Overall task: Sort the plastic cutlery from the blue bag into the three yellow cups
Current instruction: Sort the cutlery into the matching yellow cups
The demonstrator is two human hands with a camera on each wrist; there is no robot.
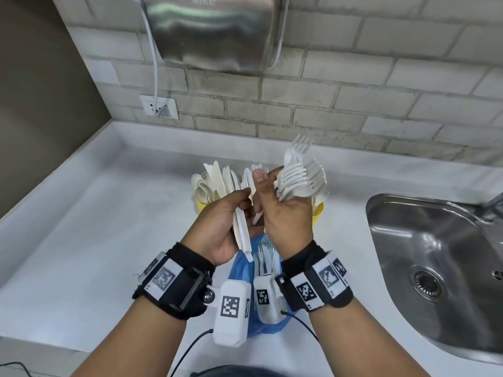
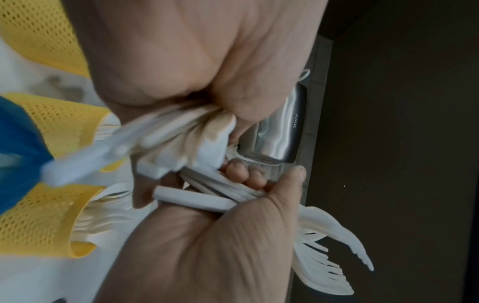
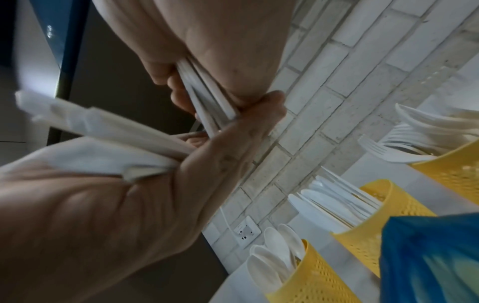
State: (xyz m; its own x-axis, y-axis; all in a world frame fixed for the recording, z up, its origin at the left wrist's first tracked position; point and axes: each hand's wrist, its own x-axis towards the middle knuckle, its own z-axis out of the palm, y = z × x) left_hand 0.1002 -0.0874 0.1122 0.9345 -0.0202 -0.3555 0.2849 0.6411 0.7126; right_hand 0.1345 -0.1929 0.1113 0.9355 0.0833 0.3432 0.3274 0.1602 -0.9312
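My left hand [image 1: 231,210] grips a bundle of white plastic knives [image 1: 241,229], their handles pointing back toward my wrist. Touching it on the right, my right hand [image 1: 275,202] grips a fan of white forks [image 1: 299,178], tines up. Both hands hover over the open blue bag [image 1: 242,270], where more cutlery [image 1: 265,259] shows. Three yellow mesh cups stand behind it: the spoon cup [image 3: 311,276], the knife cup [image 3: 383,215] and the fork cup [image 3: 453,170]. The left wrist view shows the knife handles [image 2: 181,131] in my palm and the forks [image 2: 324,246] below.
A white counter [image 1: 95,227] runs to a brick wall with a socket [image 1: 159,107] and a steel hand dryer [image 1: 217,31]. A steel sink [image 1: 435,268] is sunk into the counter at the right. A dark wall closes the left side.
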